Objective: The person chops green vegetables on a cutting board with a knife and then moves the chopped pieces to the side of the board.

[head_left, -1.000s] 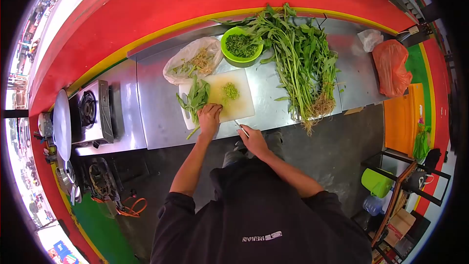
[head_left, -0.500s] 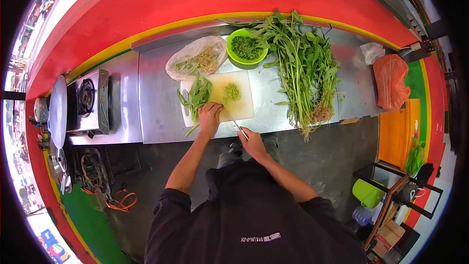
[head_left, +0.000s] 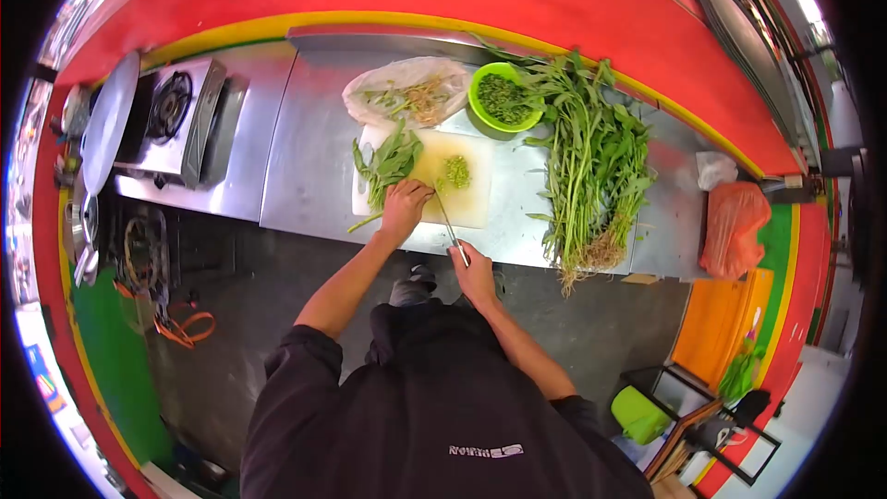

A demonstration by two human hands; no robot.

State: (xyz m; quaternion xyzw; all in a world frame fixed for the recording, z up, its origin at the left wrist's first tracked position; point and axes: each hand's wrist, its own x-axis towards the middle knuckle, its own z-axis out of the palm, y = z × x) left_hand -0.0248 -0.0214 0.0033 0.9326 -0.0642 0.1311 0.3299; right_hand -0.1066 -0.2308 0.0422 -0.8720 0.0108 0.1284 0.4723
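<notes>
Steel table [head_left: 305, 176] runs under a red wall, with a white cutting board [head_left: 467, 208] near its front edge. I see my left hand [head_left: 405, 210] curled down on the leafy stems [head_left: 388, 162], pinning them to the board, leaves fanning toward 11 o'clock. My right hand [head_left: 474, 273] is clamped round the knife [head_left: 445, 217], blade on the board just at 3 o'clock of the left hand. Chopped greens [head_left: 455, 171] lie at 12 o'clock of the blade. A green bowl [head_left: 504, 102] sits at 1 o'clock of the board.
</notes>
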